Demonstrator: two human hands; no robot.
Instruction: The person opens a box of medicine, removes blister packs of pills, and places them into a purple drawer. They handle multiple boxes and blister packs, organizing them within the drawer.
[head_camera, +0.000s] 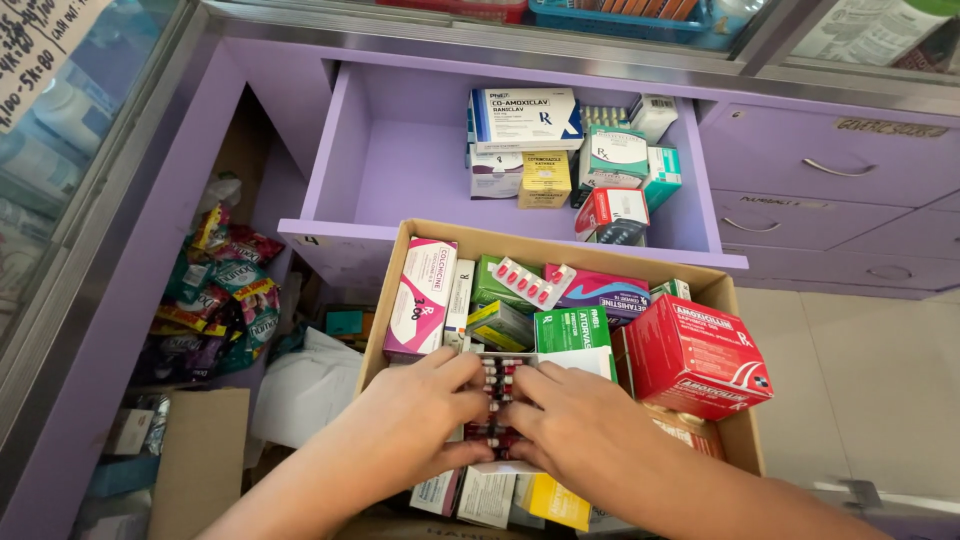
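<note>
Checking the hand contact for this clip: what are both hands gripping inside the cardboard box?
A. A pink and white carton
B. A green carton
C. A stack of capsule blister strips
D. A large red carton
C: the left hand and right hand close from either side on a stack of red-and-white capsule blister strips in the cardboard box; the large red carton sits untouched to the right.

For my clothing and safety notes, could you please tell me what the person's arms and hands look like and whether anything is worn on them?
Both forearms are bare as far as the picture shows: no sleeves in view. The left hand and right hand wear no gloves, and no rings, watch or bracelets show on the visible parts. The fingers are uncovered; the nails are too small to judge.
</note>
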